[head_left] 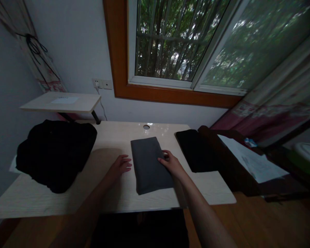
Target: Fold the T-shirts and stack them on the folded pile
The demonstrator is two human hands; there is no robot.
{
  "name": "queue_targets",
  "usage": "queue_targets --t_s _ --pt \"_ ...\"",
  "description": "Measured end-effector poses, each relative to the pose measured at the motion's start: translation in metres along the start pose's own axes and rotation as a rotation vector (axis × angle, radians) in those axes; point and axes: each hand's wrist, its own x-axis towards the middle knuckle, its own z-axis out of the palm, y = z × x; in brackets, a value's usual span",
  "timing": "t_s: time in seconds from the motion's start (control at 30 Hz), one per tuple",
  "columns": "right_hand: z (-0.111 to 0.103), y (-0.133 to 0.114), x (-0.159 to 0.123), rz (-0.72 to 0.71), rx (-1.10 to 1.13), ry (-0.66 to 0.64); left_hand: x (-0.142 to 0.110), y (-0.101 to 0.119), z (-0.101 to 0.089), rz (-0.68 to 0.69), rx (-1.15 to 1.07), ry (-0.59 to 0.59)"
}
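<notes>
A dark grey piece of folded cloth [151,168], a neat flat rectangle, lies on the pale wooden desk [113,137] in front of me. My right hand [170,162] is at its right edge, the thumb on top and the fingers curled around the side. Just off the left edge hovers my left hand [122,165], its fingers apart and nothing in them. Farther right lies a flat black folded item [196,151], probably cloth. A heaped black garment [57,151] sits on the left of the desk.
A raised shelf [85,105] with a paper [64,100] on it stands at the back left. Right of the desk, dark brown furniture [229,165] carries a white sheet [250,158]. Behind the desk are a wall socket [102,83] and a window [181,44].
</notes>
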Motion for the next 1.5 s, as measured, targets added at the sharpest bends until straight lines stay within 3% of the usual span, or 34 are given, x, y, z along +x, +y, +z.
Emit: queue_targets --t_s 0.17,0.33,0.47,0.57,0.73,0.83,1.0,1.17,1.33,1.5 --pt "0.006 0.004 -0.005 0.007 0.1 -0.043 0.007 0.012 -0.001 -0.096 -0.011 -0.03" --pt "0.007 0.01 -0.015 0.028 0.22 -0.087 0.026 0.009 0.003 -0.134 0.084 -0.029" --pt "0.003 0.012 -0.023 0.089 0.262 -0.076 0.04 0.008 0.007 -0.171 0.123 -0.09" --pt "-0.001 0.009 -0.025 0.159 0.414 -0.081 0.047 0.013 0.012 -0.209 0.153 -0.151" --pt "-0.004 0.0 -0.025 0.279 0.585 -0.211 0.05 0.02 0.022 -0.289 0.212 -0.201" --pt "-0.004 -0.004 -0.027 0.256 0.636 -0.291 0.047 0.022 0.024 -0.326 0.23 -0.242" --pt "-0.001 -0.014 -0.033 0.136 0.656 -0.403 0.033 0.03 0.023 -0.18 0.149 -0.27" --pt "0.008 -0.024 -0.033 0.037 0.602 -0.343 0.009 0.04 0.021 0.034 -0.068 -0.312" --pt "0.023 -0.039 -0.033 0.1 0.645 -0.363 -0.003 0.036 0.016 0.006 -0.264 -0.256" --pt "0.036 -0.046 -0.029 0.207 0.75 -0.357 -0.001 0.026 0.011 -0.058 -0.304 -0.188"
